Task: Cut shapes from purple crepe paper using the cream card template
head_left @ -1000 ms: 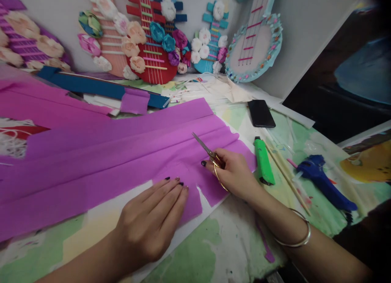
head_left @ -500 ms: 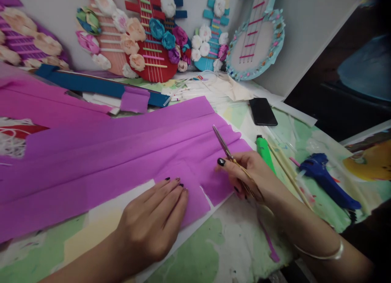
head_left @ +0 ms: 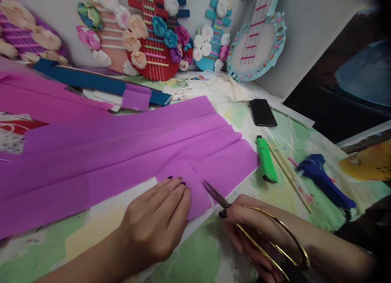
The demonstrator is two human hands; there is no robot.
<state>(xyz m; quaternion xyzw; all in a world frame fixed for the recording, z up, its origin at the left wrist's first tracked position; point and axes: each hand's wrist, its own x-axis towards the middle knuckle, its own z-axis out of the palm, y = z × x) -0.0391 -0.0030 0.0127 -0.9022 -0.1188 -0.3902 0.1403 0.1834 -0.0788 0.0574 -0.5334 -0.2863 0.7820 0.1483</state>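
A wide sheet of purple crepe paper [head_left: 122,152] lies across the table, with a slit cut in from its near edge. My left hand [head_left: 155,222] rests flat on that near edge, fingers straight and side by side, left of the slit. In my right hand [head_left: 244,226] are gold-handled scissors [head_left: 218,196], gripped with the large loops hanging back over the wrist. Their blade tips point up and left, over the paper at the slit. Whether the tips touch the paper I cannot tell. White paper [head_left: 122,199] shows beneath the purple sheet.
Right of the paper lie a green cutter [head_left: 266,160], thin wooden sticks [head_left: 290,179], a blue glue gun [head_left: 326,181] and a black phone [head_left: 263,112]. Pink paper [head_left: 45,97] and a blue strip [head_left: 85,81] lie behind left. Decorated paper guitars [head_left: 154,50] lean on the wall.
My right hand first moved right with the scissors, then down toward me, its grip turning so the loops now trail behind. The slit's edges shifted closer together. My left hand stayed nearly still.
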